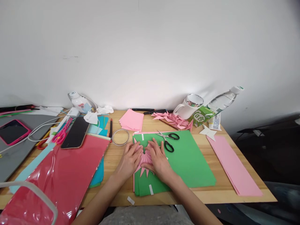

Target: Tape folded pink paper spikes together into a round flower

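Note:
A pink folded-paper fan [145, 161], with pleats meeting at a centre and pointed tips around its edge, lies on a stack of green paper [187, 165]. My left hand [130, 157] has its fingers curved over the fan's left side, holding it. On the other side my right hand [159, 159] holds the fan with its thumb low and fingers over the top. Both palms hide much of its edge. Black-handled scissors [169, 140] rest open on the green paper just beyond my right hand. White strips [151, 189] lie on the stack.
Left stand a red plastic-covered folder [63, 175], a phone [76, 132] and pink scissors [62, 132]. A tape ring [120, 129] and pink squares [131, 119] lie behind my left hand. Folded pink pieces [173, 120], a white mug [188, 107], a bottle [223, 100] and pink strips [234, 165] are right.

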`<state>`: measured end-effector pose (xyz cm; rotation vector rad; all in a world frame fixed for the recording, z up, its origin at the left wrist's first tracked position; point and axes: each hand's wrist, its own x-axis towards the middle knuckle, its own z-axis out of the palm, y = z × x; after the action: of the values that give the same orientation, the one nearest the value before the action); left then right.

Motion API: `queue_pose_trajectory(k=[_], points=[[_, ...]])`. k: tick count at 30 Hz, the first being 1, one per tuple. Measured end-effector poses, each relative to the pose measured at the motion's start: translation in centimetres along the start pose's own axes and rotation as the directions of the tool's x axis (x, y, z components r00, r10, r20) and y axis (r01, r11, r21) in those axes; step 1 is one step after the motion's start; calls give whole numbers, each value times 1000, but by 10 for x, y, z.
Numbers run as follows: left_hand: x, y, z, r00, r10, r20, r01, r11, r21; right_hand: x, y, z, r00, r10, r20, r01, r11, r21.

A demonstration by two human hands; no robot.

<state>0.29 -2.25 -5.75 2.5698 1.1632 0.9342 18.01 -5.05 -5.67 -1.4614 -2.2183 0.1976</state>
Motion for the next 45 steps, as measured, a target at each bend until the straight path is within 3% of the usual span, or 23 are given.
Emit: queue_pose_trajectory(k=[9,25,31,35,39,45], points=[[-4,-2,9,999,-52,-17,52,999,13,0,-2,1,999,40,-3,-40,998,48],[-6,2,10,998,-21,65,11,990,142,-3,-5,5,995,87,-52,-84,994,66],[4,1,-7,983,-29,184,15,997,79,-2,-8,3,996,62,-62,-61,998,3],[8,-3,-24,947,-31,320,60,995,-81,0,-9,-2,999,44,-26,-45,999,-25],[6,-9,-29,954,13,299,25,992,-123,-2,-6,-5,1000,23,7,-23,1000,-5],[3,-10,-23,969,39,244,-19,996,-84,-5,-3,-4,1000,19,-17,-19,1000,5]])
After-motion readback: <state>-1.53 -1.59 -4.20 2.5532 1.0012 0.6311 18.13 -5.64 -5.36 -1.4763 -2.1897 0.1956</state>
